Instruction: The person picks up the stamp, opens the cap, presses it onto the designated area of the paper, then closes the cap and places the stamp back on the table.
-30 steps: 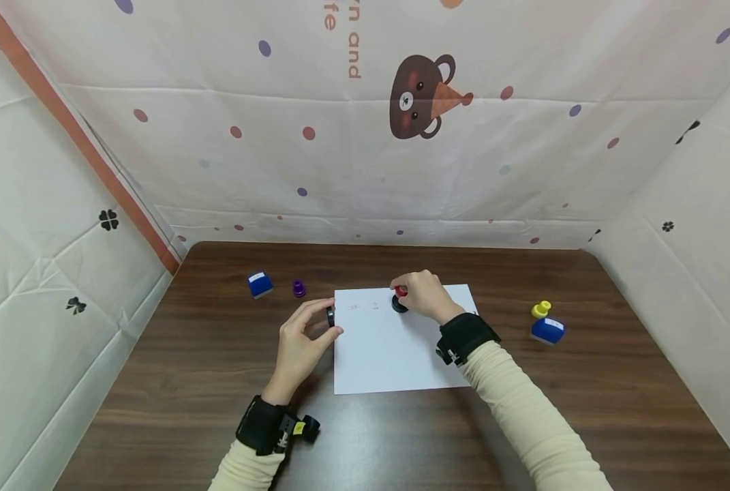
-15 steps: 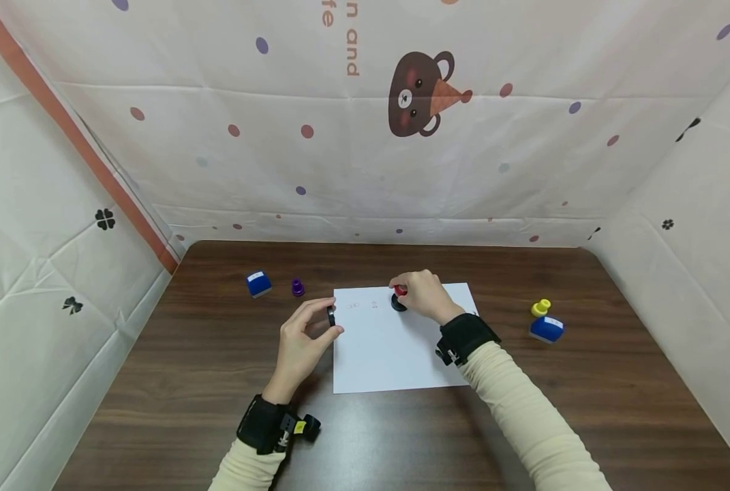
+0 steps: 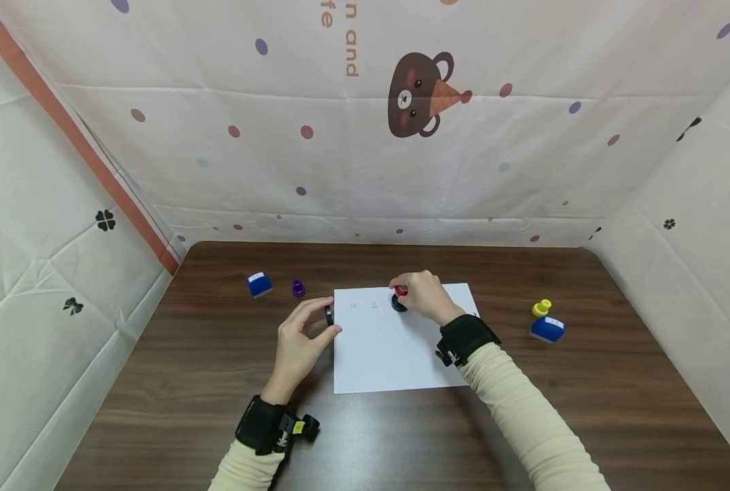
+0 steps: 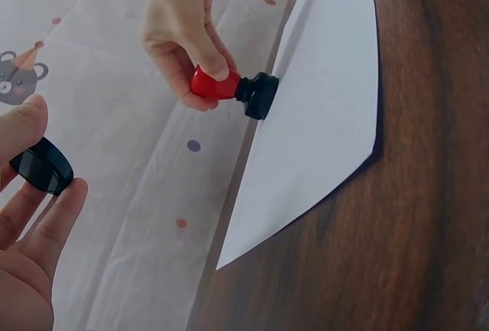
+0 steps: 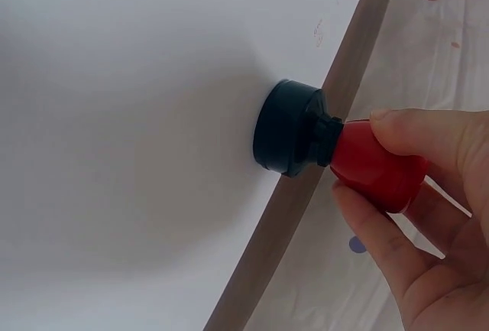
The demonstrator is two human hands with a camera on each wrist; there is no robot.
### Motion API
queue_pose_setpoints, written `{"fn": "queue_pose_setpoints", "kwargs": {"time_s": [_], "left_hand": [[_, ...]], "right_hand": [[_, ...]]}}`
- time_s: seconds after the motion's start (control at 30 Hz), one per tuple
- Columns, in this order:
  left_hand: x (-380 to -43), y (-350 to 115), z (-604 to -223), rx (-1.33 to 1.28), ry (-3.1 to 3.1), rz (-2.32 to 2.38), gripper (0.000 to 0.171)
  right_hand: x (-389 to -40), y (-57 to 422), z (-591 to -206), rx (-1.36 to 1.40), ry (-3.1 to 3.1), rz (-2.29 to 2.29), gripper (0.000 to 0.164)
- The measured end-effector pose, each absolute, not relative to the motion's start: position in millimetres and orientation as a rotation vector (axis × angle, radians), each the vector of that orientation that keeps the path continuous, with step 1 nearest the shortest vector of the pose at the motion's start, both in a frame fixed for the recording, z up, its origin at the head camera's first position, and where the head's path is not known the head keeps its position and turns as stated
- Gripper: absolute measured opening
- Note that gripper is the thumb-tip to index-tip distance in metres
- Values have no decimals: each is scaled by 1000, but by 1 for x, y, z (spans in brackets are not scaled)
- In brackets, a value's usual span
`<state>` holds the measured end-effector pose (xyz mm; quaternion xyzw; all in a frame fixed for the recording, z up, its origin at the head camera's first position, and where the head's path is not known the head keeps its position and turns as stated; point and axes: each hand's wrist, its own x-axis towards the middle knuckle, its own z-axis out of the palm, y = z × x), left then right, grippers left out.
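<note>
My right hand (image 3: pixel 426 296) grips the red handle of a stamp (image 5: pixel 374 164) whose round black base stands on a white sheet of paper (image 3: pixel 395 354), near its far edge. In the right wrist view the base sits flat against the paper. Small faint stamped marks (image 5: pixel 318 33) show on the sheet to the left of the stamp. Just off the paper's left edge, my left hand (image 3: pixel 301 351) pinches a round black cap (image 4: pixel 43 167) between thumb and fingers, held up on its side.
On the left of the brown table (image 3: pixel 205 354) are a blue block with a white label (image 3: pixel 259 284) and a small purple stamp (image 3: pixel 298 288). At the right lie a yellow stamp (image 3: pixel 541 309) and another blue block (image 3: pixel 547 330). Printed cloth (image 3: pixel 248 164) rises behind the table.
Almost nothing differs. The stamp stays in the same spot on the paper under the right hand, and the left hand keeps holding the cap, shifted by a hair.
</note>
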<state>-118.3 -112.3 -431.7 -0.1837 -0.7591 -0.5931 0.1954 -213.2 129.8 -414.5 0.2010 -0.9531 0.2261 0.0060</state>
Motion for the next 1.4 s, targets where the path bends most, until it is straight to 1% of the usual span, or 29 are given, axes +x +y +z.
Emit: {"fn": "queue_pose_setpoints", "kwargs": {"time_s": [0.23,0.9,1.03,1.27,1.4], "left_hand": [[-111,-109,-415,-527,-2127,-1645,44],[-111,-105,-415,-518,-2167,-1600,44],[-113,-106,-420,-517,-2158,-1604,45],[-123,-112,-443,-508,-2153,-1627,48],[-124,-113,-445,-528,-2129,-1624,46]], "right_hand": [[-213,130,-415,631,-2985,704,25],[-214,132,-419,661,-2956,709,25],[-214,130,-419,682,-2946,695,25],[-212,130,-414,704,-2938,676,25],[-211,131,-412,710,-2930,664,24]]}}
